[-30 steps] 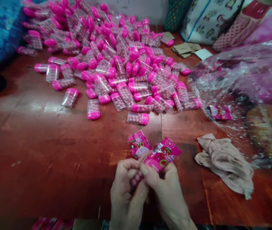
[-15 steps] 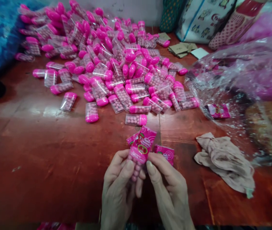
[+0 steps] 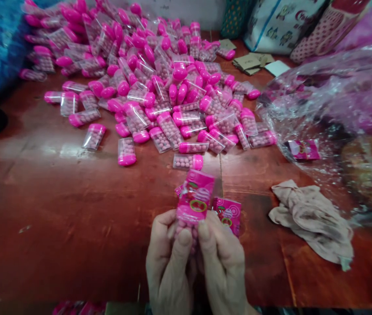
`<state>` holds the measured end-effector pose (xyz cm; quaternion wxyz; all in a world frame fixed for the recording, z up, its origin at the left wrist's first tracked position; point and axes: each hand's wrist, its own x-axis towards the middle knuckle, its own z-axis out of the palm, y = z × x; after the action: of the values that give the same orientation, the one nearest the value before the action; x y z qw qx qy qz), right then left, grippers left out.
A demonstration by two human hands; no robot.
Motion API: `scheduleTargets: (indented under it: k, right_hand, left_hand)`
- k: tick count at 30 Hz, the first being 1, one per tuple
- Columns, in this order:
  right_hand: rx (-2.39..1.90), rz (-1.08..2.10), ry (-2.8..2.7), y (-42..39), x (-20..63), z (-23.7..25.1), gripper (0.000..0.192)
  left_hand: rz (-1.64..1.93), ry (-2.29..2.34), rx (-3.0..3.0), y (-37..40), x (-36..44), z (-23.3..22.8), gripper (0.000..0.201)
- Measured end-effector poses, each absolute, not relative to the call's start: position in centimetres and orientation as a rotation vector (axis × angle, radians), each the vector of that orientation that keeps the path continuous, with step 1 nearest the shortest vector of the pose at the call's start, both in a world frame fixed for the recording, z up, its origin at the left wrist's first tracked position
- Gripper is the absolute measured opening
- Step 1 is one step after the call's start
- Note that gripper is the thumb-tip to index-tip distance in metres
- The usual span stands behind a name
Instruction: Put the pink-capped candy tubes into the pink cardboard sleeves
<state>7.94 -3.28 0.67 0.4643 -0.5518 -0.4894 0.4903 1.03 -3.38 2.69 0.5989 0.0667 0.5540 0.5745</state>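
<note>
Between my two hands, upright and a little blurred, is a small clear container of pink candy balls with a printed pink sleeve around its upper part. My left hand pinches its left side, thumb in front. On the other side my right hand presses thumb and fingers against the edge just below the sleeve. Just beyond my right fingers lies another printed pink sleeve on the table. A further pink piece peeks out behind the held container, mostly hidden.
A big heap of candy containers with pink caps spreads over the far table. A crumpled cloth lies at right, near clear plastic wrapping. Cardboard pieces and a patterned bag sit behind; blue plastic is far left.
My right hand has moved left and closed in on the container. The sleeve now sits straighter, and the container is more upright. The view has shifted slightly.
</note>
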Motion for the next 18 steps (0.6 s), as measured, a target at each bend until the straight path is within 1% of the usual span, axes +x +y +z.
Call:
scheduleTargets:
  k: [1,3,6,13,16,18]
  right_hand:
    - [-1.329,1.107,-1.275,-3.5,7.7,0.4,0.024]
    - [-1.296,0.923,-1.402,-3.8,7.3,-0.1,0.032]
    - [-1.273,0.771,-1.517,-3.6,7.1,-0.6,0.04]
    - [-1.381,0.834,-1.609,-2.4,7.1,0.7,0.036]
    - [-1.389,0.851,-1.554,-3.0,7.0,1.0,0.033]
    - [-1.383,0.88,-1.524,-3.5,7.0,1.1,0.03]
  left_hand:
    - [1.354,1.277,0.15,-3.3,1.0,2.7,0.017]
    - [1.376,1.243,0.15,-3.0,0.8,2.7,0.015]
    - [1.358,1.205,0.107,-2.5,0.3,2.4,0.011]
    - [1.203,1.288,-0.084,-2.9,-0.8,2.5,0.019]
    - [1.238,1.242,-0.032,-3.2,-0.6,3.0,0.02]
    - [1.305,1.196,0.049,-3.3,-0.4,3.2,0.027]
